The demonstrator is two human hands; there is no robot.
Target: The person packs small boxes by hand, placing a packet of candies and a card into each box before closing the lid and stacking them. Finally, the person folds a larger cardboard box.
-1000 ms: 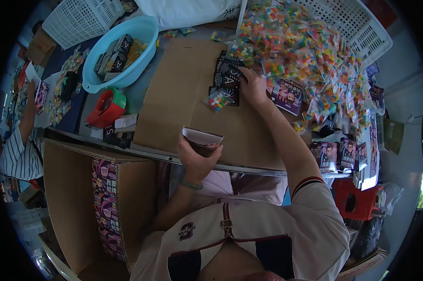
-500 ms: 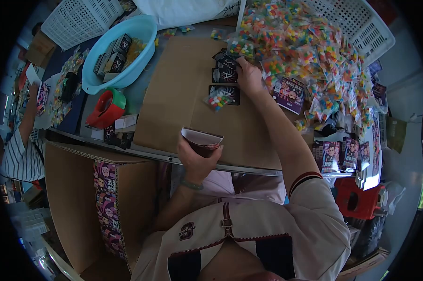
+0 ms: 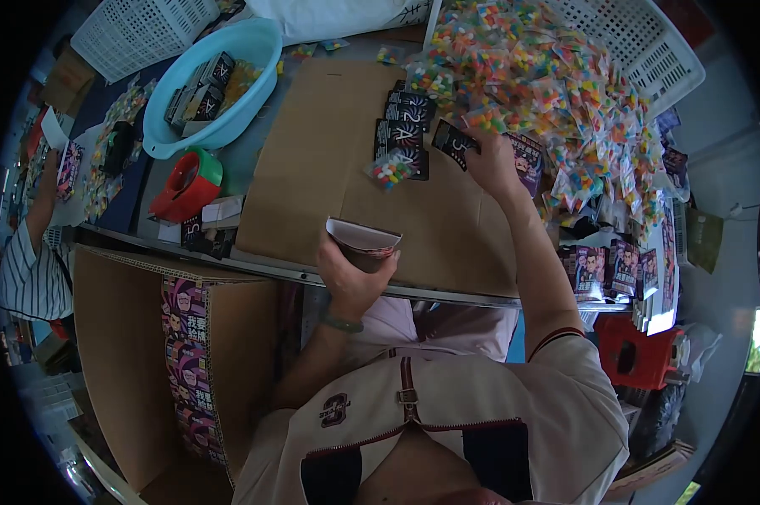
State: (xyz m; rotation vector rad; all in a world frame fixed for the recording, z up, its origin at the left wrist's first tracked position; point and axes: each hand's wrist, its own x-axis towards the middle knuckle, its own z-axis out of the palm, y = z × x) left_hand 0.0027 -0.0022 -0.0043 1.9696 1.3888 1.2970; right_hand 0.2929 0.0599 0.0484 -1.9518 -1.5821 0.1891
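Note:
My left hand [image 3: 354, 282] is wrapped around a small open box [image 3: 365, 239], its white inside facing up near the table's front edge. Between the fingers of my right hand [image 3: 492, 164] is a black card [image 3: 454, 143] printed with white marks. To the left of that hand, overlapping black cards [image 3: 407, 135] lie in a column on the cardboard sheet [image 3: 304, 185]. A clear candy packet [image 3: 390, 171] rests on the lowest card. Partly behind my right hand lies a purple printed box [image 3: 528, 160].
A heap of candy packets [image 3: 556, 93] fills the right rear, beside a white basket [image 3: 649, 50]. On the left stand a blue basin [image 3: 262, 93] and a red tape dispenser [image 3: 178, 189]. An open carton [image 3: 127, 337] stands below the edge. Another person [image 3: 35, 273] is at far left.
My right hand has moved right, away from the column, with a black card in its fingers. The cards on the cardboard now overlap more closely. My left hand still holds the box.

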